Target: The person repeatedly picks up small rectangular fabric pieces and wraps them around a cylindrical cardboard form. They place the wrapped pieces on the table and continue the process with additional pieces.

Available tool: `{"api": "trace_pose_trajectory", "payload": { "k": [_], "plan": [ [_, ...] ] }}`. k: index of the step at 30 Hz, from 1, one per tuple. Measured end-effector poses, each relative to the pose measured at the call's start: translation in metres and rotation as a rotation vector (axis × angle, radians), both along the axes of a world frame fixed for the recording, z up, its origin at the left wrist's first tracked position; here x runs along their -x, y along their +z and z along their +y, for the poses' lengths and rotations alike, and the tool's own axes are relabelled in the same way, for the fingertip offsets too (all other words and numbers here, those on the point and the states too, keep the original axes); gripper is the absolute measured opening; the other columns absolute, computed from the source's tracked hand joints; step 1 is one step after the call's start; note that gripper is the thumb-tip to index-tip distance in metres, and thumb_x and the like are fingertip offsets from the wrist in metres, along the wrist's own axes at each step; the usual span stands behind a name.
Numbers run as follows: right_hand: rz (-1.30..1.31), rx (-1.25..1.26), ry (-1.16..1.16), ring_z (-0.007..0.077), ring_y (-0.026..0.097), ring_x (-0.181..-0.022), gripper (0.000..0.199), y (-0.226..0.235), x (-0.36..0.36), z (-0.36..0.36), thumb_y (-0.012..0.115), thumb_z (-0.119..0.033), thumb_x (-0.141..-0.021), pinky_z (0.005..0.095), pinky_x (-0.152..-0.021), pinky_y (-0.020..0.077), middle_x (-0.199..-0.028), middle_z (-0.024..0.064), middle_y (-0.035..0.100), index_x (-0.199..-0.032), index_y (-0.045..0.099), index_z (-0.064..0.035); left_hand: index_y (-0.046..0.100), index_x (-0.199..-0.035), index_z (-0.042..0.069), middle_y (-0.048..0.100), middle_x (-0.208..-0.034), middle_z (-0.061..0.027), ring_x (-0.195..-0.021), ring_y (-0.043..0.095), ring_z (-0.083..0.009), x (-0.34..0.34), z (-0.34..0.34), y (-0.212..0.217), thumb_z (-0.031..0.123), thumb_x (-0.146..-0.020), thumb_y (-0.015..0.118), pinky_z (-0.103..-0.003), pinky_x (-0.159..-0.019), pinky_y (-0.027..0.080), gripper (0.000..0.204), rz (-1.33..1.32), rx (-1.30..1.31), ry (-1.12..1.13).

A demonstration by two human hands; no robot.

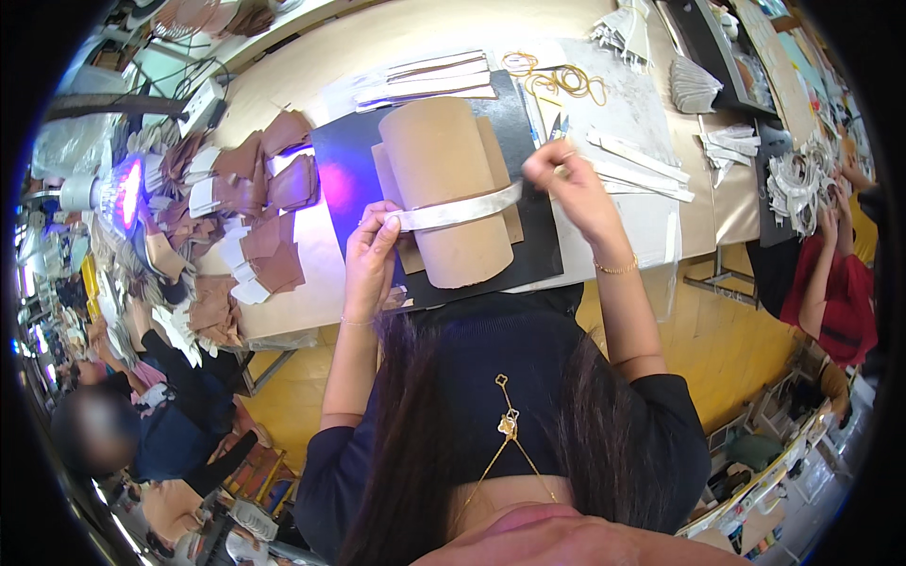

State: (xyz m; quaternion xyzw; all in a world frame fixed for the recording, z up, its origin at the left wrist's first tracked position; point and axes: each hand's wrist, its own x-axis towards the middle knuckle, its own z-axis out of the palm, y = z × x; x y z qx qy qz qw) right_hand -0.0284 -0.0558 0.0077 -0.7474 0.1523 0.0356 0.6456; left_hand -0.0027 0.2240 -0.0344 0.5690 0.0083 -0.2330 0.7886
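Evenly laid: a white strip crosses a tan form, its left end pinched

The strip (458, 210) runs over the rounded top of the form (439, 146), near its lower end. The left hand (371, 247) grips the strip's left end between thumb and fingers. The right hand (566, 179) is raised just beside the other end, fingers curled in; whether they are closed on anything, I cannot tell.

A flat tan panel (494, 151) shows on both sides of the form, on a black board (543, 222) with a violet glare at its left. Snips (559, 124) lie just beyond the right hand; I cannot tell whether it touches them.

Past the board, more white strips with brown edges (425, 83) lie on the table (302, 66), with yellow bands (576, 83) nearby. Plain white strips (642, 165) are spread to the right. Brown and white pieces (250, 174) lie in overlapping piles on the left, beside a glowing lamp (127, 191).

As for containers, a dark-edged tray (694, 42) at upper right bears items too small to name, and a clear bag (80, 132) sits at upper left, its contents unclear.

Farther right, a co-worker in red (840, 297) has hands at grey looped pieces (797, 193).
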Motion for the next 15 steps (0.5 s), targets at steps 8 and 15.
{"api": "trace_pose_trajectory", "payload": {
  "k": [8, 15],
  "plan": [
    [-0.715, 0.828, 0.569, 0.0284, 0.038, -0.129, 0.064, 0.057, 0.015, 0.087, 0.069, -0.037, -0.071, 0.0435, -0.109, 0.0248, -0.128, 0.0121, 0.05, -0.121, 0.054, -0.0004, 0.061, -0.089, 0.0, 0.047, -0.105, -0.0001, -0.091, 0.046, -0.0087, 0.016, -0.006, 0.011, 0.014, -0.091, 0.058, -0.025, -0.085, 0.036, 0.014, 0.152, 0.184, 0.149],
    [-0.672, 0.824, 0.661, 0.0289, 0.031, -0.135, 0.082, 0.027, 0.024, 0.067, 0.074, -0.037, -0.069, 0.0456, -0.111, 0.0205, -0.143, 0.0116, 0.038, -0.136, 0.041, -0.0028, 0.062, -0.086, 0.001, 0.043, -0.108, 0.0005, -0.094, 0.049, -0.0111, 0.011, -0.01, -0.005, 0.012, -0.089, 0.06, -0.026, -0.088, 0.038, 0.011, -0.014, 0.064, 0.116]
  ]
}}
